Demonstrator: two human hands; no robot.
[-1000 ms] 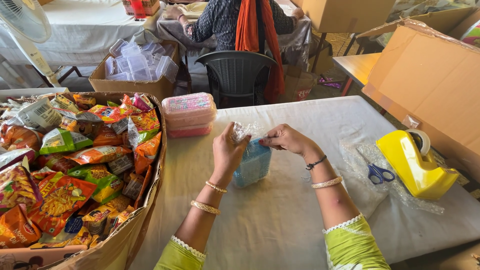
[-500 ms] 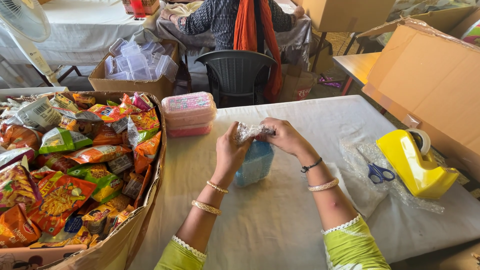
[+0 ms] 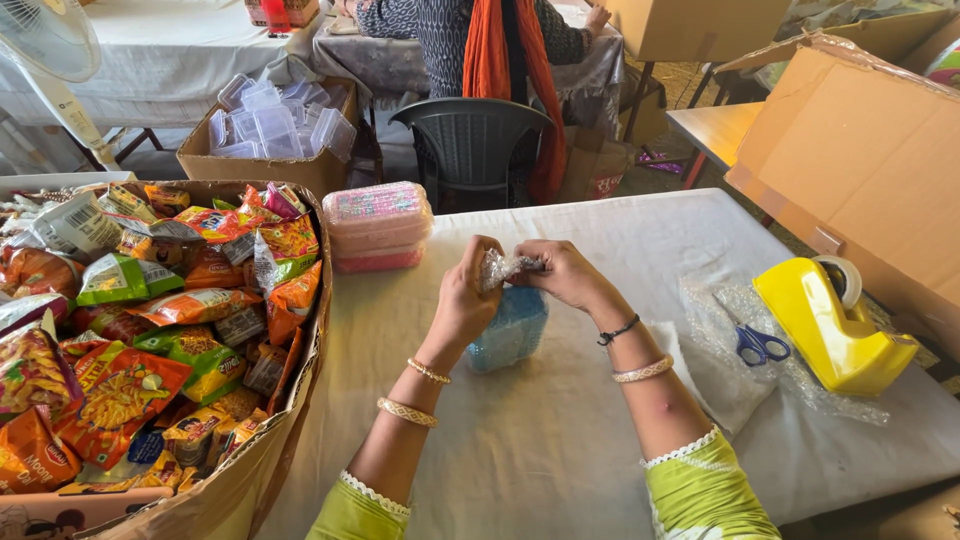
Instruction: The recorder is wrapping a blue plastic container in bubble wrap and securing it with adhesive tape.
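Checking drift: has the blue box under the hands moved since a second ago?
No. The blue box sits at the same spot on the table, same gap to the pink stacked boxes.

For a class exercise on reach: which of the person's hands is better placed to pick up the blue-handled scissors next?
Probably the right hand: the scissors lie on its side of the table. The left hand would have to cross over. Both currently pinch the wrapped blue box.

The right hand [image 3: 565, 275] has closed in on the bubble wrap [image 3: 500, 266] bunched above the blue box [image 3: 510, 330].
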